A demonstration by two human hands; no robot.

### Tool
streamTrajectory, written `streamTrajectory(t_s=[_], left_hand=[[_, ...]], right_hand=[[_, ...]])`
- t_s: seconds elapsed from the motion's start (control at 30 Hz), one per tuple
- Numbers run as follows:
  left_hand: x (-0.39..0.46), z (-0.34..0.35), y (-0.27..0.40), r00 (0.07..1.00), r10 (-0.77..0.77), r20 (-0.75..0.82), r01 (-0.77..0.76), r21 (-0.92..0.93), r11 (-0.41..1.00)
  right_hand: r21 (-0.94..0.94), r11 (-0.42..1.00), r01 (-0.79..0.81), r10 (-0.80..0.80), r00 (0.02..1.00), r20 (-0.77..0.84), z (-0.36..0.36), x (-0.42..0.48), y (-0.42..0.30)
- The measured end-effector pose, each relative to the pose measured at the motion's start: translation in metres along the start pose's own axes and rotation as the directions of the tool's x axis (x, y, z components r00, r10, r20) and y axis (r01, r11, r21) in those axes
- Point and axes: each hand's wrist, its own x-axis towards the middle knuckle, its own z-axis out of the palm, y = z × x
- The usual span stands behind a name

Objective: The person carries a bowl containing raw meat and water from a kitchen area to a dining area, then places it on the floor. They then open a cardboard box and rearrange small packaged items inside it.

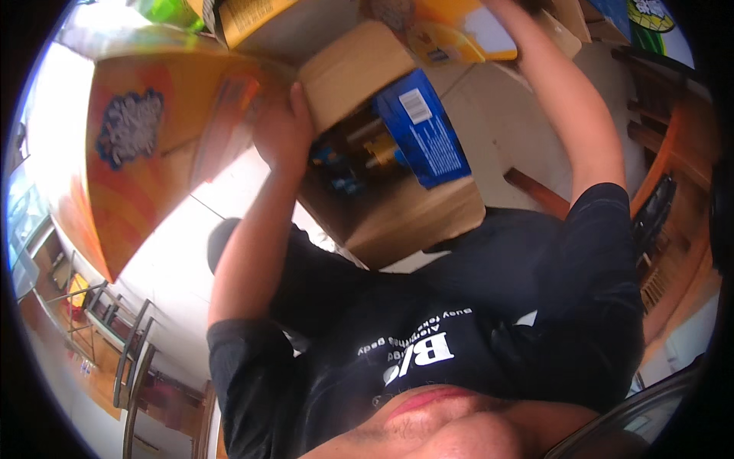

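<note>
An open cardboard box [418, 218] is tilted in front of me, its brown flaps and one blue printed flap [427, 129] folded outward. Blue items [338, 169] and yellow ones [381, 154] lie in its shadowed inside; their kind is unclear. My left hand [284, 129] is at the box's left side, thumb by the upper flap. Its fingers are blurred and partly hidden, so its grip does not show. My right forearm [573, 103] reaches past a yellow-and-white package [459, 28] to the top edge, where the hand is out of view.
A large orange printed carton [178, 137] stands at the left. Another yellow box [252, 23] is at the top. Wooden furniture [668, 155] stands close on the right, above a tiled floor [487, 103]. Metal-framed racks [123, 338] are at the lower left.
</note>
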Motion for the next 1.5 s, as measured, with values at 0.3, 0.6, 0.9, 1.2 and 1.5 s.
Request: streamTrajectory(t_s=[0.3,0.6,0.9,1.2,1.5], left_hand=[[0.017,-0.027,0.009,0.923,-0.072,0.379,0.146,-0.169,0.975],[0.043,-0.010,0.001,0.829,0.104,0.549,-0.001,-0.185,0.983],[0.042,-0.006,-0.006,0.837,0.094,0.539,0.018,-0.198,0.980],[0.040,-0.013,-0.001,0.839,0.076,0.538,0.047,-0.212,0.976],[0.039,-0.022,0.001,0.867,0.058,0.496,0.102,-0.289,0.952]], right_hand=[[0.274,0.952,0.139,-0.028,0.927,-0.374,-0.044,-0.102,-0.219],[0.463,0.866,0.186,-0.177,0.982,-0.064,-0.043,-0.201,-0.308],[0.479,0.876,-0.045,-0.036,0.987,0.159,0.131,-0.218,-0.283],[0.284,0.939,-0.191,0.094,0.942,0.322,0.183,-0.261,-0.258],[-0.120,0.982,0.149,-0.095,0.924,0.370,0.225,-0.284,-0.258]])
